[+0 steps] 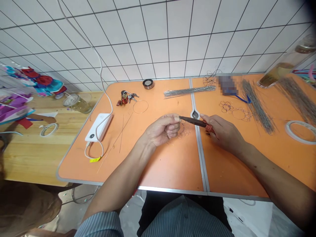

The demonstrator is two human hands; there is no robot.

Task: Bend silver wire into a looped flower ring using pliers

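My right hand (223,131) is closed around the red handles of a pair of long-nose pliers (195,121). The dark jaws point left and their tips meet the fingertips of my left hand (164,129). That hand is pinched, with its fingers curled in, on what looks like a thin wire, mostly hidden by the fingers. Just below the jaws a looped wire shape (184,130) shows; whether it hangs from the fingers or lies on the table I cannot tell.
On the orange folding table (170,168) lie bundles of straight wire (190,92), flower-shaped wire pieces (225,107), keys (128,97), a tape roll (148,84) and a white power bank (98,127) with its cable. A white ring-shaped coil (301,132) and a bottle (278,70) are at the right. Another person is at lower left.
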